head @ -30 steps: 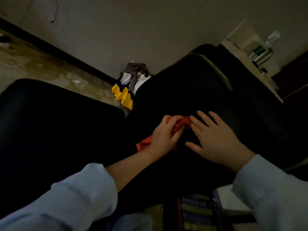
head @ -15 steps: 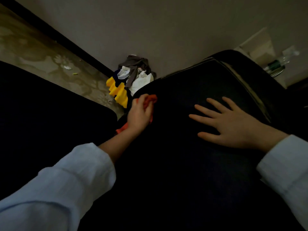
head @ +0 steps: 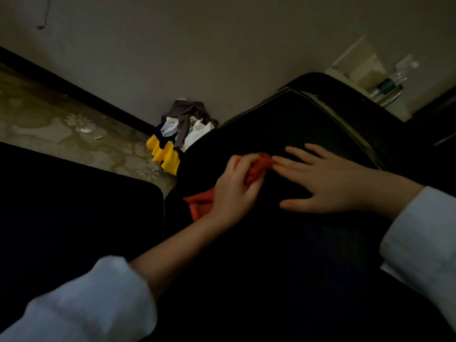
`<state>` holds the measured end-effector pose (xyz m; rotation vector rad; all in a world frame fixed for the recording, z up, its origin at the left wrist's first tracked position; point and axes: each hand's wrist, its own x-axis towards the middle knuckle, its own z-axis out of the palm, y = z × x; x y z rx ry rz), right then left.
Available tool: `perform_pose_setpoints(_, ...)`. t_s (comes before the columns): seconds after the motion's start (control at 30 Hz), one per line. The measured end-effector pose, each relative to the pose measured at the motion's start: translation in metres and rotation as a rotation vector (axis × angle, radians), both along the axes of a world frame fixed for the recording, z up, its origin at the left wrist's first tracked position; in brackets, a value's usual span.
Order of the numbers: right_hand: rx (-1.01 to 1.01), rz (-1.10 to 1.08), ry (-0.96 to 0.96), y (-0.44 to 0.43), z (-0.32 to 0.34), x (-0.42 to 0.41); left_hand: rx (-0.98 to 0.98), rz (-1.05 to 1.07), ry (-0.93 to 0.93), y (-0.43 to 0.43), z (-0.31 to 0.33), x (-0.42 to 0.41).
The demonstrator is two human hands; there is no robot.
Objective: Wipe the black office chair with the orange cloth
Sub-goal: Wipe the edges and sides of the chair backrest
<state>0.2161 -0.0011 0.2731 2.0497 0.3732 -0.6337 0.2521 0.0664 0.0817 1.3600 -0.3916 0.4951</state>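
At frame centre, the left hand point(head: 234, 191) grips the bunched orange cloth point(head: 256, 167) against the black padded office chair point(head: 283, 255). Just right, the right hand point(head: 330, 183) lies flat with fingers spread, fingertips touching the cloth.

Patterned floor point(head: 49, 124) w/ clothes heap point(head: 182, 124) in corner, maybe paper scraps point(head: 86, 130).

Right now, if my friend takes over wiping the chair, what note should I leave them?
Left hand grips the bunched orange cloth, pressed on the black chair.
Right hand lies flat on the chair, fingers straight, fingertips by the cloth.
Done: cannot tell how much is wiped; the light is dim.
Left: wipe across the rest of the chair.
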Motion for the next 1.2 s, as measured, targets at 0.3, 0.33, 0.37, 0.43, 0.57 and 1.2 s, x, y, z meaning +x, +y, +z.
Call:
perform_pose_setpoints(0.3, -0.028, -0.076, 0.048, -0.007, 0.014, 0.007, 0.134, 0.213, 0.247, 0.000, -0.004, 0.103)
perform_pose_setpoints(0.33, -0.020, -0.070, 0.052, -0.008, 0.014, 0.008, 0.101, 0.229, 0.295, 0.006, -0.019, 0.111)
perform_pose_setpoints(0.37, -0.017, -0.068, 0.059, -0.009, 0.014, 0.009, 0.061, 0.246, 0.323, 0.011, -0.034, 0.114)
perform_pose_setpoints(0.43, -0.026, -0.064, 0.074, -0.008, 0.014, 0.010, 0.016, 0.250, 0.349, 0.015, -0.059, 0.105)
perform_pose_setpoints(0.57, -0.062, -0.070, 0.063, -0.004, 0.012, 0.010, -0.021, 0.224, 0.414, 0.010, -0.081, 0.062)
perform_pose_setpoints(1.2, -0.066, 0.017, 0.062, -0.003, -0.015, 0.012, 0.057, 0.216, 0.272, 0.003, -0.026, 0.093)
